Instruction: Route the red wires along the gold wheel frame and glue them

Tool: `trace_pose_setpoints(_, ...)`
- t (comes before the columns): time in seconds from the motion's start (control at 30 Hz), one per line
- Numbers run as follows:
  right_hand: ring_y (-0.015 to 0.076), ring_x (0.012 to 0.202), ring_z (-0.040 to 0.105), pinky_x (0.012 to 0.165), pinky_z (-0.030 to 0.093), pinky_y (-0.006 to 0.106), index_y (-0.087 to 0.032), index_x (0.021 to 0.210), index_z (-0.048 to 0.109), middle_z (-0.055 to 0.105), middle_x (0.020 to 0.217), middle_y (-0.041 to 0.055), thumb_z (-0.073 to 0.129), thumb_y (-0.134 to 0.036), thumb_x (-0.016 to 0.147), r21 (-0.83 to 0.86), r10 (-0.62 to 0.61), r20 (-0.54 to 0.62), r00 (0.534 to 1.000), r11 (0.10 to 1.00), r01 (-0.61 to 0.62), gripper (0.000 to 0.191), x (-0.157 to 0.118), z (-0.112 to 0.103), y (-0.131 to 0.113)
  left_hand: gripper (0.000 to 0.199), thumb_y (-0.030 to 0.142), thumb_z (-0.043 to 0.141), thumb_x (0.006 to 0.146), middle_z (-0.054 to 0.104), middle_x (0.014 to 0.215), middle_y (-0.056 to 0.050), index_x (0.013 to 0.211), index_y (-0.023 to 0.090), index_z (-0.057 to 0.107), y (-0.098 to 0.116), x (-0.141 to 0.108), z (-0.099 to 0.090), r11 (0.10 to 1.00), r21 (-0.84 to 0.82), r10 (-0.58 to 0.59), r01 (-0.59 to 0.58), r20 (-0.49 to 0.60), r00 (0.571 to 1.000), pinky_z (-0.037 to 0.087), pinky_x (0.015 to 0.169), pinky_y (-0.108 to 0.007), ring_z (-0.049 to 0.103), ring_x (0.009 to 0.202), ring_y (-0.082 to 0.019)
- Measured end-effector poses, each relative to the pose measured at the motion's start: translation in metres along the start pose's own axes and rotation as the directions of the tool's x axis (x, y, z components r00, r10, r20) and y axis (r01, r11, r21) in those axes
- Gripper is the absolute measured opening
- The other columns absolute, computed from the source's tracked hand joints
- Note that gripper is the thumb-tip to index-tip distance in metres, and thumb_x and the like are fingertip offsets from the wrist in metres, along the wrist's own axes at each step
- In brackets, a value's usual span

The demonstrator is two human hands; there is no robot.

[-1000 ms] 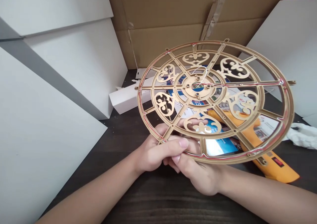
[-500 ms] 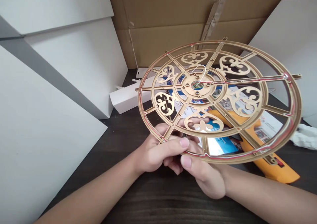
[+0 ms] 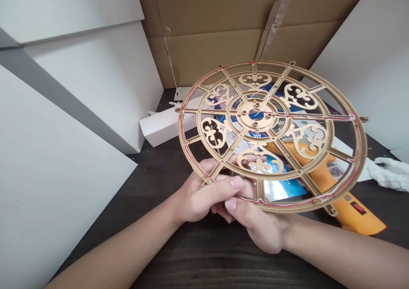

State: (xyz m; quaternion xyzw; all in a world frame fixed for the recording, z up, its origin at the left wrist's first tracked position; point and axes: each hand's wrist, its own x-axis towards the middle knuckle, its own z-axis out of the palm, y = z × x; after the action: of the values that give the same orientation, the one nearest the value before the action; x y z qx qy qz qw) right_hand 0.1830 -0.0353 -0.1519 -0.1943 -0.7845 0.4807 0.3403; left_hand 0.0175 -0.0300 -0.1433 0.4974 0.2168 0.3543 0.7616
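Note:
A round gold openwork frame (image 3: 299,172), with spokes, scroll ornaments and a hub, is held tilted above the dark table. Red and white wires run around its outer ring, and a thin white wire curls over the hub. My left hand (image 3: 204,195) grips the near left part of the rim, thumb on top and fingers beneath. Close beside it, my right hand (image 3: 258,225) pinches the near rim with its thumb, its other fingers mostly hidden under the frame. Behind the frame lies an orange tool with a red switch (image 3: 359,212), partly covered.
On the dark table (image 3: 153,186) lie a white box (image 3: 162,125), a blue printed card (image 3: 284,189), several papers and a crumpled white tissue or bag (image 3: 390,174). White panels (image 3: 96,80) stand at both sides, with a cardboard wall (image 3: 211,20) at the back.
The frame's far and right edges have swung lower and to the left, changing its tilt. My right hand has shifted slightly left along the rim; both hands keep their hold.

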Motion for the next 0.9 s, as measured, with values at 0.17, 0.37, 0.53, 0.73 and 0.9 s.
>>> trace_pose_setpoints(0.17, 0.0146, 0.065, 0.052, 0.059, 0.044, 0.030, -0.020, 0.083, 0.051, 0.052, 0.074, 0.0001, 0.039, -0.030, 0.103, 0.106, -0.046, -0.061, 0.997, 0.993, 0.052, 0.025, 0.0042, 0.0040, 0.0020, 0.035, 0.044, 0.071, 0.090, 0.062, 0.058, 0.002, 0.074, 0.013, 0.065, -0.0022, 0.0022, 0.0026, 1.000, 0.000, -0.014, 0.014, -0.070, 0.997, 0.049, 0.040, -0.011, 0.057, 0.041, -0.005)
trace_pose_setpoints(0.37, 0.0127, 0.068, 0.050, 0.062, 0.042, 0.027, -0.019, 0.076, 0.048, 0.051, 0.071, -0.0005, 0.037, -0.032, 0.107, 0.188, -0.048, -0.122, 0.991, 0.980, 0.070, 0.035, 0.0031, 0.0100, 0.0071, 0.034, 0.045, 0.071, 0.089, 0.060, 0.054, 0.002, 0.082, 0.013, 0.069, -0.0046, 0.0039, 0.0023, 0.999, -0.019, -0.027, 0.026, -0.095, 0.995, 0.042, 0.035, -0.009, 0.057, 0.043, -0.007)
trace_pose_setpoints(0.53, 0.0128, 0.065, 0.049, 0.058, 0.042, 0.026, -0.019, 0.081, 0.050, 0.051, 0.071, -0.0002, 0.035, -0.035, 0.107, 0.199, -0.008, -0.091, 0.996, 0.980, 0.026, 0.034, 0.0014, 0.0091, 0.0062, 0.029, 0.043, 0.071, 0.090, 0.058, 0.055, 0.004, 0.090, 0.014, 0.072, -0.0025, 0.0029, 0.0021, 1.000, 0.014, -0.016, 0.017, -0.087, 0.996, 0.045, 0.038, -0.007, 0.059, 0.046, -0.006)
trace_pose_setpoints(0.73, 0.0151, 0.072, 0.049, 0.056, 0.039, 0.026, -0.020, 0.072, 0.044, 0.050, 0.073, 0.0022, 0.033, -0.031, 0.105, 0.202, 0.016, -0.081, 0.997, 0.979, 0.001, 0.036, 0.0033, 0.0069, 0.0054, 0.035, 0.046, 0.069, 0.091, 0.063, 0.059, 0.001, 0.092, 0.011, 0.074, -0.0015, 0.0025, 0.0025, 0.997, 0.076, -0.019, 0.025, -0.076, 0.997, 0.048, 0.039, -0.009, 0.061, 0.044, -0.006)
trace_pose_setpoints(0.9, 0.0143, 0.068, 0.049, 0.059, 0.040, 0.027, -0.020, 0.075, 0.046, 0.050, 0.072, 0.0003, 0.036, -0.025, 0.101, 0.164, 0.023, -0.069, 0.997, 0.986, -0.012, 0.028, 0.0050, 0.0057, 0.0026, 0.044, 0.046, 0.068, 0.091, 0.067, 0.060, -0.002, 0.066, 0.011, 0.065, -0.0015, 0.0030, 0.0021, 0.994, 0.109, -0.019, 0.028, -0.087, 0.996, 0.050, 0.040, -0.012, 0.060, 0.043, -0.007)
